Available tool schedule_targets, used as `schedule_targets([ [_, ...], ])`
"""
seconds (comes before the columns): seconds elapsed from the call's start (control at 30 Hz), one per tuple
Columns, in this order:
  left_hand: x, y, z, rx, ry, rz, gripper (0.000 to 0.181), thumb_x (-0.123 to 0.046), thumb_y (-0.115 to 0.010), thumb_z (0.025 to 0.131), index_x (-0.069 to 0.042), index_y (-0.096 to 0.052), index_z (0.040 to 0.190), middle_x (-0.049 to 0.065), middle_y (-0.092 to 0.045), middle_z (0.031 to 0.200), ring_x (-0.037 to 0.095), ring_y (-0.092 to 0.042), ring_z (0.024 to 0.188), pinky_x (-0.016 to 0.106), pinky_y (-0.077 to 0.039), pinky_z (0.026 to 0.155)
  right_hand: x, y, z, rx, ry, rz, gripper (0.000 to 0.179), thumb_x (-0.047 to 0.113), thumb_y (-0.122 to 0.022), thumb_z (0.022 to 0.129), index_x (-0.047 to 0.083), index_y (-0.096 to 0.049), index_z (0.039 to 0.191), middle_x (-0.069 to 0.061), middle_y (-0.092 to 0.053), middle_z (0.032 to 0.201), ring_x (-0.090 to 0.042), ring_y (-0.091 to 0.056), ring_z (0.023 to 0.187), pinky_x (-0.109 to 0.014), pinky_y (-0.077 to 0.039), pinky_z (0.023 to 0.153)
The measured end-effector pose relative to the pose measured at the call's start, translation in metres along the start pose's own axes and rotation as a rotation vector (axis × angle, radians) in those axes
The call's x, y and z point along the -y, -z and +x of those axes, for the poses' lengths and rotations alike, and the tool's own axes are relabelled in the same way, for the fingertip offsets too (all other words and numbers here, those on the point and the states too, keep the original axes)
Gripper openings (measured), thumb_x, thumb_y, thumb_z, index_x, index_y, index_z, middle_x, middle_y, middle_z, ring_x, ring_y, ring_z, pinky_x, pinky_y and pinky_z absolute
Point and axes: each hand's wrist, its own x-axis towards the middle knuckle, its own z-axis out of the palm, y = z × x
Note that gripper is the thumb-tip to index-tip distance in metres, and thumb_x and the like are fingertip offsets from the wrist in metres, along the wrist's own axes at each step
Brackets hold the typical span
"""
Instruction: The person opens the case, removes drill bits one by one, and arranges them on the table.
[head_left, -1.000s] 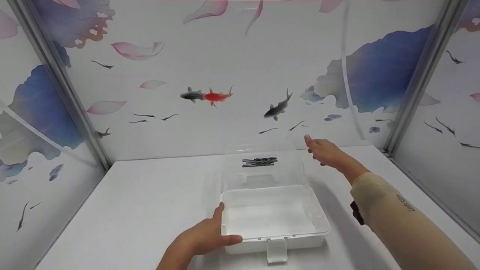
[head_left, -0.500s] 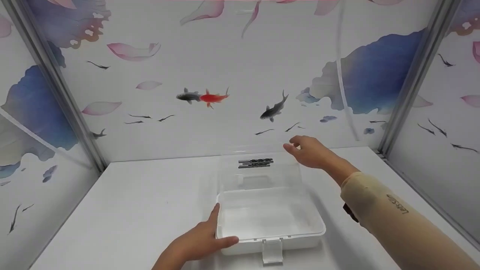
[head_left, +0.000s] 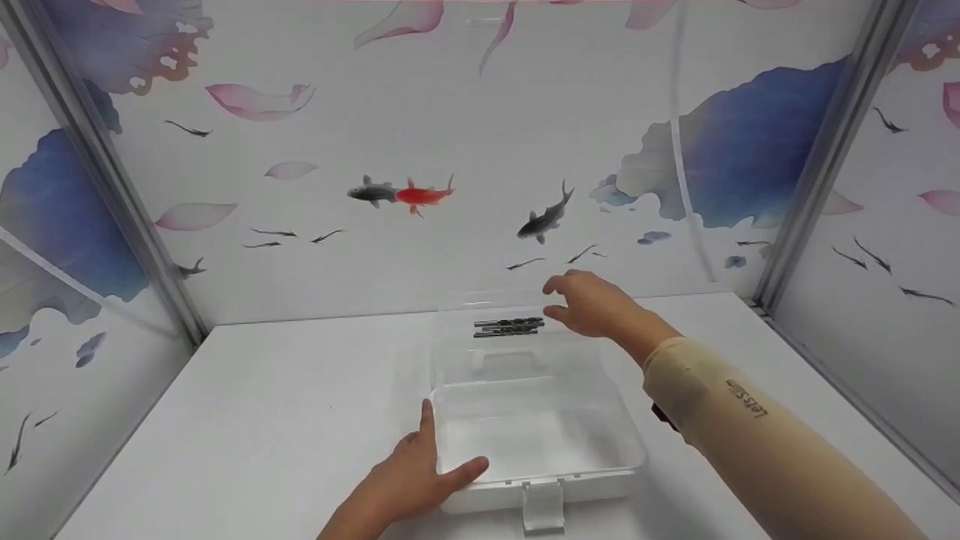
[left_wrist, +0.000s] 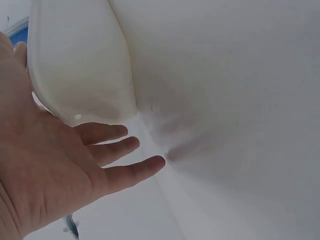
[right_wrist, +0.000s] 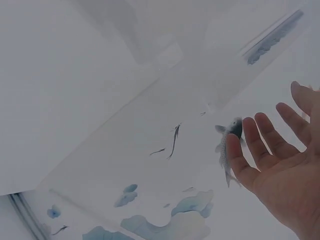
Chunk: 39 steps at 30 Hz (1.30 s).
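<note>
A white plastic case (head_left: pixel 540 431) sits on the table, its clear lid (head_left: pixel 457 367) raised at the back and its front latch (head_left: pixel 543 506) hanging down. My left hand (head_left: pixel 409 476) is at the case's front left corner, thumb over the rim. In the left wrist view, the fingers (left_wrist: pixel 135 170) stretch out straight and spread below the case's wall. Several dark twist drill bits (head_left: pixel 508 327) lie side by side beyond the case, within the outline of the see-through lid. Just right of them hovers my right hand (head_left: pixel 592 304), fingers loosely bent and holding nothing.
The white tabletop (head_left: pixel 300 420) is bounded by panels printed with fish and petals. Metal frame posts (head_left: pixel 814 165) stand at the back corners. A beige sleeve (head_left: pixel 757 435) covers the right forearm.
My right hand has moved left, from the lid's right side to beside the drill bits. The left hand stays at the case's corner, its thumb slightly lifted. The view has shifted a little.
</note>
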Motion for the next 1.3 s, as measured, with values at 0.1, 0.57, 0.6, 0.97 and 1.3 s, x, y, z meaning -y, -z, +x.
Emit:
schedule_targets([
  [0.1,-0.001,-0.003,0.001,-0.029,0.024,0.032,0.136,-0.090,-0.054,0.067,-0.007,0.006,0.158,0.022,-0.045,0.148,0.036,-0.052,0.131,0.060,-0.046,0.094,0.003,-0.003,0.007,0.015,0.013,0.044,0.035,0.027,-0.063,0.096,0.014,-0.062,0.129,-0.013,-0.064,0.124,-0.029,-0.061,0.115,-0.048,-0.049,0.099],
  [0.57,-0.014,-0.008,0.002,-0.010,0.008,0.047,0.140,-0.091,-0.057,0.063,-0.009,0.005,0.158,0.017,-0.059,0.135,0.029,-0.062,0.114,0.056,-0.050,0.083,-0.018,-0.024,0.021,0.018,-0.102,0.276,0.023,0.028,-0.069,0.092,0.017,-0.074,0.111,-0.011,-0.065,0.122,-0.027,-0.060,0.107,-0.045,-0.051,0.092],
  [0.6,-0.013,-0.008,0.003,-0.009,0.000,0.039,0.140,-0.090,-0.057,0.063,-0.010,0.006,0.158,0.016,-0.060,0.134,0.027,-0.063,0.112,0.055,-0.050,0.081,-0.018,-0.024,0.021,0.015,-0.106,0.279,0.022,0.027,-0.069,0.092,0.017,-0.074,0.111,-0.011,-0.065,0.123,-0.028,-0.059,0.108,-0.046,-0.051,0.093],
  [0.97,-0.010,-0.004,0.005,0.008,0.006,0.013,0.139,-0.086,-0.062,0.066,-0.006,0.008,0.157,0.015,-0.067,0.121,0.025,-0.066,0.101,0.053,-0.050,0.074,-0.016,-0.036,0.028,0.059,-0.112,0.246,0.020,0.029,-0.072,0.091,0.020,-0.075,0.108,-0.009,-0.066,0.119,-0.025,-0.059,0.103,-0.043,-0.051,0.089],
  [1.3,-0.004,0.002,0.002,0.018,0.038,0.007,0.140,-0.086,-0.061,0.065,-0.007,0.008,0.157,0.018,-0.067,0.122,0.027,-0.066,0.103,0.055,-0.051,0.078,-0.008,-0.046,0.034,0.048,-0.130,0.307,0.018,0.029,-0.075,0.088,0.018,-0.075,0.101,-0.007,-0.065,0.098,-0.020,-0.056,0.085,-0.032,-0.047,0.073],
])
